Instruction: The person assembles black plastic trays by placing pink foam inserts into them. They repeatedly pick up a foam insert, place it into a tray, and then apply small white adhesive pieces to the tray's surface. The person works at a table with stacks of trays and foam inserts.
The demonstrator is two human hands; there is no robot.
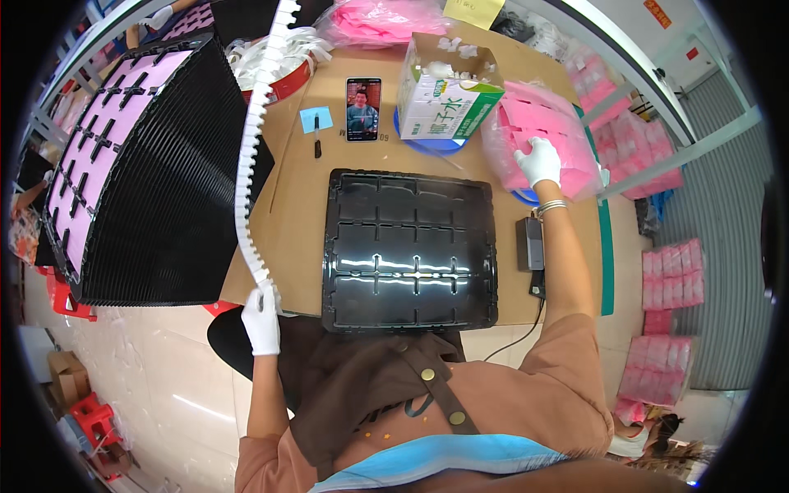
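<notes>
My left hand [262,322], in a white glove, is closed on the lower end of a long white notched strip [246,177], which rises past the table's left part to the top of the view. My right hand [540,161], also gloved, rests its fingers, partly spread, on pink flat pieces [538,115] in a clear plastic bag. Whether it grips one cannot be made out. Between my hands a black moulded plastic tray [411,246] with cross-shaped ridges lies at the table's near edge.
A tall stack of black trays [164,181] topped with pink pieces stands left. Beyond my tray are a phone [362,111], a pen [317,140] on blue paper, and a carton [448,103] with white scraps. White strips [304,45] fill a red-rimmed container. A black power adapter [531,244] lies right.
</notes>
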